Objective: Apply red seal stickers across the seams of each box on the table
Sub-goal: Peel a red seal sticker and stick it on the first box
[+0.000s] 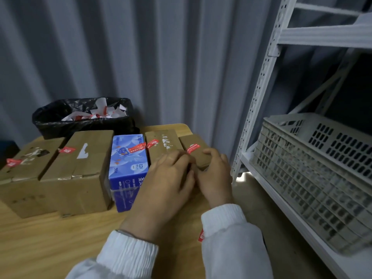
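Nearest, on the right cuff: a spare sticker (201,235), stuck to the white sleeve. Ahead of the sleeves, both hands meeting over the end box (190,140), rightmost in the row on the table (40,238). Left hand (171,178): grip bent down at the near end of the sticker (193,148); pinching or pressing, cannot tell. Right hand (216,176): grip curled round the near end of that box, steadying it. Sticker laid across the top of the end box.

Judged as the sealing of the last box, late in the task, with red already on the blue box (128,168) and the three brown boxes (80,170) alongside. Next, probably: smoothing the near end flat over the seam without a crease, then letting go.

Further back, a bin (40,121) lined in black, holding white and red-edged scraps (100,113). Far right, on a shelf (322,37), a grey crate (312,168); contents too blurred to tell.
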